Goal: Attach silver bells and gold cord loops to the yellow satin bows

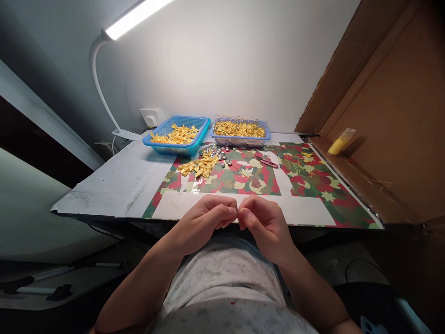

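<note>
Meeting fingertip to fingertip before table (114, 181): left hand (205, 219), right hand (266, 223), both curled, pinching; item unseen.

No lettering, label or number is legible (the yellow bottle (341, 141) shows too small).

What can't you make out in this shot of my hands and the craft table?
All from the head view:
1. Anything pinched between the left hand and right hand: hidden by the curled fingers.
2. Silver pieces beyond the gold bows: too small to identify.
3. Right basket: tangled gold contents too small to tell apart.
4. Yellow bottle: label too small, in shade.
5. Lamp: head cut off by the top edge.
</note>
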Tool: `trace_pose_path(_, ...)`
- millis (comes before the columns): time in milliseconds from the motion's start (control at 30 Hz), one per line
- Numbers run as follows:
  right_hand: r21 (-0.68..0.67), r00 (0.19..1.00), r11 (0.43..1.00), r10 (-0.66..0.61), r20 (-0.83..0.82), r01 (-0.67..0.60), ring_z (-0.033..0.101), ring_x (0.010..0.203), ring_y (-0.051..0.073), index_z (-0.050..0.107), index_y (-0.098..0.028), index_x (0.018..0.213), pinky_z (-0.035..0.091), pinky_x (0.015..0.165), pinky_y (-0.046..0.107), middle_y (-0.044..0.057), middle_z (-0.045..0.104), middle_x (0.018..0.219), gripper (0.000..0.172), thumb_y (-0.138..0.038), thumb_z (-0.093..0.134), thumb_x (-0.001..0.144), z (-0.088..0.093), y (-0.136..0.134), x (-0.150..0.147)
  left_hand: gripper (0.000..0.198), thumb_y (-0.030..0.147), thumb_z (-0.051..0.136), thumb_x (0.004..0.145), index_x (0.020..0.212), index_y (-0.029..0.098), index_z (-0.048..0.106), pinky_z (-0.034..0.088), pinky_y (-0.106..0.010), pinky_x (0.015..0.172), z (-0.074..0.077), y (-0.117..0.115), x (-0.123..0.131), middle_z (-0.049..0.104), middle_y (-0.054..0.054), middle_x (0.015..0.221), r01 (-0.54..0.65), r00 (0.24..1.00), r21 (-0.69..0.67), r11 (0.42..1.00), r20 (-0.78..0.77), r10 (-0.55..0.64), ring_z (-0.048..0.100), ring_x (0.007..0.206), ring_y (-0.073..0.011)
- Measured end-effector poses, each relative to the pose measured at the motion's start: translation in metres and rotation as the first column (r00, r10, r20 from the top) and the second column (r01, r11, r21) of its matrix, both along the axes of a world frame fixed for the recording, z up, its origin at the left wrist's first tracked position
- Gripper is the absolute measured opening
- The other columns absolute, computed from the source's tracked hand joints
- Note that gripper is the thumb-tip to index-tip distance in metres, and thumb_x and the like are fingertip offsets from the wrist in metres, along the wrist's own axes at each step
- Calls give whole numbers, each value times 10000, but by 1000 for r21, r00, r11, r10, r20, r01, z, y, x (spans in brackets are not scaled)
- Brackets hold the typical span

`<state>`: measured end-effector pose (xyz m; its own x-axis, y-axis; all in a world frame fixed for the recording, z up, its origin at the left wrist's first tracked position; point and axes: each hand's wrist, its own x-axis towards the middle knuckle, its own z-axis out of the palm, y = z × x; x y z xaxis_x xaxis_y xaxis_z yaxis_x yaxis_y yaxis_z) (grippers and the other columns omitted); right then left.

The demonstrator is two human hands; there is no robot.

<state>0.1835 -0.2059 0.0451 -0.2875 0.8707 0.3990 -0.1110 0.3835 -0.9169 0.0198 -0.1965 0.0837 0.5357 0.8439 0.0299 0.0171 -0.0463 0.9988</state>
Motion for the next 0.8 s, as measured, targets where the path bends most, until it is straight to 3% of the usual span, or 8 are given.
trace_pose_path(367,-29,996,997,75,-48,-76,519,627,97,566,-179,736,403,610,225,-26,572,649,248,-286,487,946,-1,1,-1,292,243,440,789,507,190,385,231,-287,537,-3,2,1,318,47,513,-17,999,-63,998,33,20,288,535,-106)
trace_pose_path(800,-18,996,997,69,-62,-70,524,632,97,558,-184,746,409,625,226,-29,583,655,235,-274,483,950,-3,2,-3,285,249,445,763,488,195,390,248,-288,543,-2,3,3,332,47,495,-31,999,-80,996,25,33,307,522,-106)
